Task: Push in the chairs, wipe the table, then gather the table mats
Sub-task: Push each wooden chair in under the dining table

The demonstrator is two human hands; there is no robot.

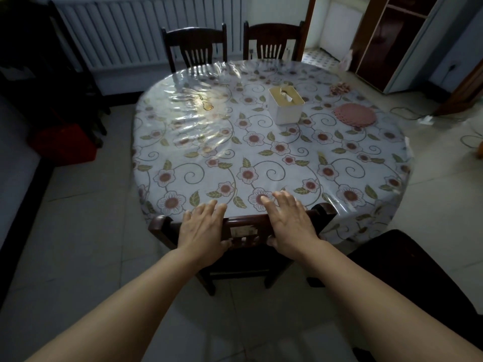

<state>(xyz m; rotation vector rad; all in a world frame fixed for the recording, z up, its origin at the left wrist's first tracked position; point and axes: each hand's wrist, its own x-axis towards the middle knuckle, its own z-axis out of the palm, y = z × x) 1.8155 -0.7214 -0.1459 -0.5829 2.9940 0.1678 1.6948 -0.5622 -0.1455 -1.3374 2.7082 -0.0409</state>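
Both hands, left [202,226] and right [290,220], are gripping the chair [243,226] rail.
Pushing evenly from that hold should be keeping it square to the table [198,158].

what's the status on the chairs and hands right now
Left hand and right hand both on near chair top rail, thumbs hooked under. Chair snug against table. Mats still out, nothing blocking.
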